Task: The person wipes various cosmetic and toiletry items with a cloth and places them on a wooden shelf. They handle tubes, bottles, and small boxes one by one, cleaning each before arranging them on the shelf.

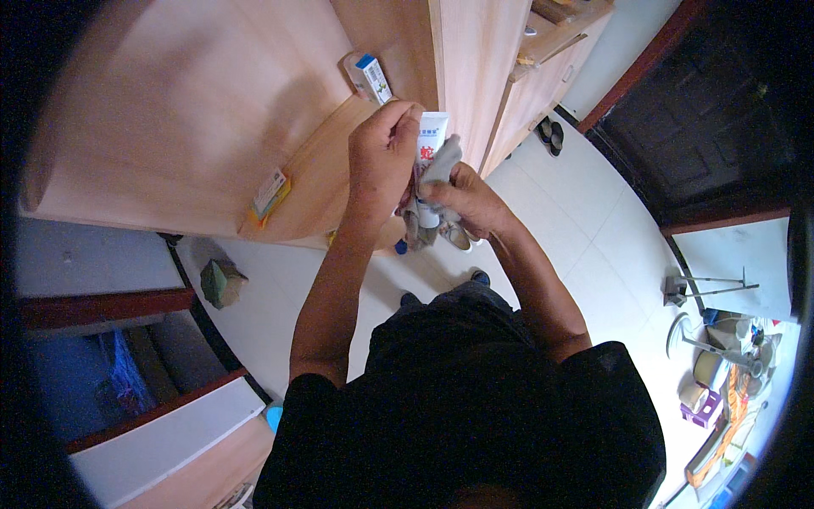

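My left hand (383,159) grips the flat end of a white squeeze tube (433,125), which bears printed writing. Bunched in my right hand (472,202) is a grey cloth (441,164), pressed against the tube's lower part. A fold of the cloth hangs below, near the tube's pale lower end (427,216). Both hands are held up in front of the wooden cabinet (305,184). On its shelf, just beyond my left hand, a small white and blue box (375,79) leans by a clear plastic container (353,71). A yellow and white packet (271,197) lies farther left.
Shoes (455,237) stand on the tiled floor (547,254) below my hands. More dark shoes (552,135) are near the dark door (699,114). A green bag (221,284) sits on the floor at left. At right are a long-handled dustpan (676,286) and a pedestal fan (680,334).
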`<state>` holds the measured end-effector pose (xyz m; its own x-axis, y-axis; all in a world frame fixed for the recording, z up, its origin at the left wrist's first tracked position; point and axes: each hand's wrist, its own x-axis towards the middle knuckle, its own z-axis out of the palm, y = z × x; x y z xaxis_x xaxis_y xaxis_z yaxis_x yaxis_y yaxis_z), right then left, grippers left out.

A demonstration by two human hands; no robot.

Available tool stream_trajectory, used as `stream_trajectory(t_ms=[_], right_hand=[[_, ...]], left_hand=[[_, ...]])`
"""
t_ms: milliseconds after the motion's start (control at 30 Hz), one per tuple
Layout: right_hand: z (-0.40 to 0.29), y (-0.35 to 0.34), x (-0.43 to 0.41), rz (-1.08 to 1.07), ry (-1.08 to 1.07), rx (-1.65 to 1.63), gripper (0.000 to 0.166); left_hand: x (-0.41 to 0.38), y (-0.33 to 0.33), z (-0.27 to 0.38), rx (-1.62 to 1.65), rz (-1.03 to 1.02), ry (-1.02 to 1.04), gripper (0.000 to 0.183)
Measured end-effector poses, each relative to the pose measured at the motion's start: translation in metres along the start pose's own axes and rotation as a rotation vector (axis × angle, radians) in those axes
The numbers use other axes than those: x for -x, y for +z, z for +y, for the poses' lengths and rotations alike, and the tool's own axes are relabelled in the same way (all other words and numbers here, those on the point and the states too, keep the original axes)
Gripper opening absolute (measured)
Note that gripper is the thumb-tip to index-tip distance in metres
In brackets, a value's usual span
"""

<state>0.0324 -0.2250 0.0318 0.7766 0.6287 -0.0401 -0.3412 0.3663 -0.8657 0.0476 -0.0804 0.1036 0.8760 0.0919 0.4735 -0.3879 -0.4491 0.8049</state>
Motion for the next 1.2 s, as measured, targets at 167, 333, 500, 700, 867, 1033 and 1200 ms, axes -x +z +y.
stream_trajectory(t_ms=[167, 333, 500, 700, 867, 1033, 1200], right_hand=[[0.006, -0.004, 0.002, -0.106, -0.058, -0.02, 0.048], [0.017, -0.004, 0.005, -0.015, -0.051, -0.147, 0.062], [0.028, -0.007, 0.011, 0.125, -0.056, -0.263, 0.064], [0.032, -0.012, 0.014, 0.177, -0.111, -0.183, 0.043], [0.029, -0.004, 0.015, 0.376, -0.061, -0.008, 0.054], [0.025, 0.006, 0.016, 0.504, -0.14, -0.055, 0.054], [0.015, 0.007, 0.019, 0.517, -0.197, -0.079, 0.053]], left_hand=[[-0.002, -0.004, 0.002, 0.088, -0.004, -0.057, 0.019], [-0.004, -0.007, 0.003, 0.131, 0.026, -0.126, 0.019], [-0.001, -0.009, 0.005, 0.226, 0.087, -0.15, 0.02], [0.0, -0.015, -0.001, 0.256, 0.057, -0.204, 0.023], [0.0, -0.024, -0.013, 0.387, -0.039, -0.44, 0.025], [0.009, -0.022, -0.024, 0.399, -0.045, -0.512, 0.025], [0.019, -0.016, -0.049, 0.48, -0.043, -0.521, 0.026]])
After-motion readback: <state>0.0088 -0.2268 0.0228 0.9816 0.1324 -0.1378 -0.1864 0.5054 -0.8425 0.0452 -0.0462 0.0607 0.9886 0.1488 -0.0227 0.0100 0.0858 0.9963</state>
